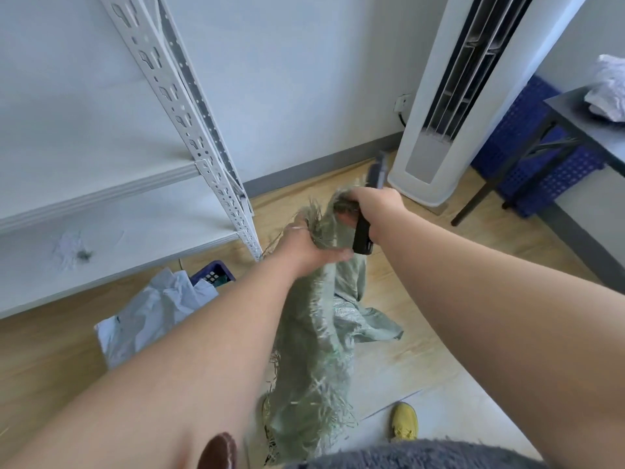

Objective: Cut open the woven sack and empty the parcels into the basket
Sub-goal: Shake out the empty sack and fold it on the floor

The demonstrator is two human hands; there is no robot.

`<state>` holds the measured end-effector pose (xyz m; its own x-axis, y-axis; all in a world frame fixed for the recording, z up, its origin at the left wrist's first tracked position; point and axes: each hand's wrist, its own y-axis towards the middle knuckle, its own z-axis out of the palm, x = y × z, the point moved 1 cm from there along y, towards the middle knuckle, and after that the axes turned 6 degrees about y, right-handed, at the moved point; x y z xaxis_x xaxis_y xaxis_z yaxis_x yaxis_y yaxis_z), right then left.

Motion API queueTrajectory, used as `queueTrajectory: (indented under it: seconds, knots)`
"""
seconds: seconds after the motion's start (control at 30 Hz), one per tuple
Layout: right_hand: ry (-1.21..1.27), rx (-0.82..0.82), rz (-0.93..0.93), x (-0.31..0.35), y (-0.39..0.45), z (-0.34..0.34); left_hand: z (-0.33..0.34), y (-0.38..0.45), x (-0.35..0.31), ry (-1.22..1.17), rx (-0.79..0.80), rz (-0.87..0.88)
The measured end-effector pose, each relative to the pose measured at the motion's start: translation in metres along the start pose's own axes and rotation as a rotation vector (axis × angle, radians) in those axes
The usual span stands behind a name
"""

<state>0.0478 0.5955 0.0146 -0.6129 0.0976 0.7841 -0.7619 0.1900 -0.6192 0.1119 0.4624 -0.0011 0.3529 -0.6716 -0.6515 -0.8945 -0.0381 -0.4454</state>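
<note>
Green woven sack (314, 319) hanging vertical, frayed top in both hands.

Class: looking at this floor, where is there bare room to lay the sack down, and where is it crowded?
Bare floor lies between the sack and the tower fan. It is crowded by the basket, where grey parcels pile beside the shelf.

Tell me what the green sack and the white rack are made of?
The sack looks like woven plastic strips, slightly shiny: its cut edges fray into flat strands. The rack looks like white-painted metal, judging by its thin punched upright. Neither is certain from looks alone.
</note>
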Motion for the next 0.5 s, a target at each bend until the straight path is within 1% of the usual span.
queueTrajectory:
  seconds: [0.07, 0.13, 0.2, 0.3, 0.43, 0.5]
  knots:
    - [-0.064, 0.145, -0.020, 0.002, -0.003, 0.011, 0.005, 0.001, 0.004, 0.041, -0.106, 0.004]
    - [-0.092, 0.302, -0.024, 0.003, -0.007, 0.015, -0.004, 0.002, 0.009, 0.103, -0.239, -0.067]
    - [-0.194, 0.385, -0.086, 0.000, -0.010, 0.013, -0.014, 0.002, 0.016, 0.131, -0.289, -0.148]
    - [-0.359, 0.406, -0.183, -0.011, -0.006, 0.001, -0.022, 0.004, 0.024, 0.023, -0.294, -0.179]
    - [-0.575, 0.317, -0.176, -0.033, 0.004, -0.016, -0.029, 0.008, 0.025, -0.347, -0.279, -0.149]
    - [-0.577, 0.291, -0.160, -0.041, 0.005, -0.018, -0.038, 0.007, 0.021, -0.449, -0.293, -0.127]
